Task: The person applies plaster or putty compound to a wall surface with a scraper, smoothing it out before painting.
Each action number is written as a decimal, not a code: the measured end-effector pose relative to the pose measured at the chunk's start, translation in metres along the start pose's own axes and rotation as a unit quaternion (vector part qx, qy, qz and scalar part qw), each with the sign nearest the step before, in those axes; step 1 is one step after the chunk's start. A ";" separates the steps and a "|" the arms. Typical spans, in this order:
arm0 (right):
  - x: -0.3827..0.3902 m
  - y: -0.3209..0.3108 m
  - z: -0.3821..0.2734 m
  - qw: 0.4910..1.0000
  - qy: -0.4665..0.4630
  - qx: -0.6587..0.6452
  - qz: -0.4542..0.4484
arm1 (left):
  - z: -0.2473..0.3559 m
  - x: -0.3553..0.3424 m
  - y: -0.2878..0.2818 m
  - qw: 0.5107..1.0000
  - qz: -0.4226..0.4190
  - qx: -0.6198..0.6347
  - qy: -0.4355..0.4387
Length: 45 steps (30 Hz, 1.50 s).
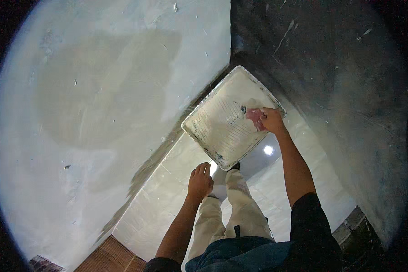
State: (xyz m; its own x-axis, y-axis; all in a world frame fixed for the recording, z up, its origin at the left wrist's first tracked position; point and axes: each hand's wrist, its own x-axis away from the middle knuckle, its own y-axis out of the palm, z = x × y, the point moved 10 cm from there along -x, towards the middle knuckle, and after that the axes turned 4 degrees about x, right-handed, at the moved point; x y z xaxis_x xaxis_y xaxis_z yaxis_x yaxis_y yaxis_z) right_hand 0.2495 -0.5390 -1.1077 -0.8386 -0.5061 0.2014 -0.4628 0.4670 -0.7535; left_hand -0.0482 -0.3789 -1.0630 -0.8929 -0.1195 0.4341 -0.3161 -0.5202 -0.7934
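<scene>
A cream-white, paint-smeared ribbed tray (222, 129) sits in front of me, turned cornerwise, with rows of ridges and dark flecks across its surface. My right hand (272, 120) is at the tray's right side, its fingers closed on a pinkish-red rag (256, 119). The rag touches or lies just over the tray surface; its exact shape is partly covered by the fingers. Below the tray's lower left edge hangs my left hand (200, 181), apart from the tray, fingers loosely extended with nothing visible in them.
A pale wall (99, 113) with a greyish patch rises at left, and a dark wall (331, 68) at right; they meet in a corner beyond the tray. Glossy light floor (167, 190) lies beneath. A brown woven-looking surface (109, 256) is at lower left, grey blocks (349, 225) at lower right.
</scene>
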 end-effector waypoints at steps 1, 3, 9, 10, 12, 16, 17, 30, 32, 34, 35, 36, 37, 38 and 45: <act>0.001 0.006 -0.001 1.000 -0.002 -0.006 -0.015 | -0.001 0.002 0.000 1.000 0.002 0.002 -0.003; 0.004 0.018 -0.003 0.999 0.011 -0.021 -0.039 | -0.004 0.006 -0.003 1.000 0.006 0.002 -0.007; 0.014 0.053 -0.011 0.979 0.051 -0.183 -0.080 | -0.005 0.014 -0.039 0.996 0.089 -0.021 0.014; 0.015 0.057 -0.023 0.961 0.041 -0.256 -0.093 | -0.008 0.016 -0.047 0.995 0.095 -0.029 0.011; 0.018 0.062 -0.039 0.942 0.058 -0.315 -0.099 | -0.013 0.021 -0.066 0.993 0.112 -0.040 0.008; 0.027 0.069 -0.091 0.859 0.106 -0.473 -0.164 | -0.023 0.036 -0.115 0.988 0.148 -0.053 0.003; 0.029 0.061 -0.113 0.888 0.098 -0.418 -0.162 | -0.027 0.042 -0.128 0.985 0.157 -0.068 -0.001; 0.067 0.026 -0.365 0.841 -0.095 -0.488 -0.213 | -0.051 0.171 -0.289 0.924 0.307 -0.227 -0.031; 0.081 0.014 -0.402 0.815 -0.066 -0.536 -0.211 | -0.056 0.193 -0.313 0.912 0.324 -0.248 -0.037; 0.090 0.004 -0.431 0.795 -0.086 -0.556 -0.227 | -0.054 0.213 -0.335 0.887 0.361 -0.286 -0.039; 0.098 -0.006 -0.447 0.788 -0.100 -0.568 -0.216 | -0.054 0.222 -0.343 0.881 0.371 -0.289 -0.045; 0.104 -0.015 -0.460 0.781 -0.114 -0.579 -0.205 | -0.052 0.230 -0.351 0.869 0.386 -0.306 -0.049; 0.106 -0.021 -0.469 0.779 -0.127 -0.579 -0.206 | -0.048 0.237 -0.362 0.856 0.400 -0.324 -0.049; 0.109 -0.028 -0.479 0.764 -0.150 -0.590 -0.213 | -0.043 0.243 -0.372 0.849 0.410 -0.330 -0.052; 0.127 -0.100 -0.493 0.763 -0.301 -0.545 -0.174 | 0.027 0.259 -0.397 0.781 0.505 -0.366 -0.034</act>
State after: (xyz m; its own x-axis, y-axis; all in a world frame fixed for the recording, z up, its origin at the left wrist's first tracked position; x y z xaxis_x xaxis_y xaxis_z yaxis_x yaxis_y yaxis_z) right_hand 0.0474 -0.2929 -0.6985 -0.4787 -0.8247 -0.3012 -0.8664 0.3883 0.3138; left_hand -0.1460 -0.2261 -0.6243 -0.7935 -0.2146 -0.5694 0.4176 0.4886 -0.7661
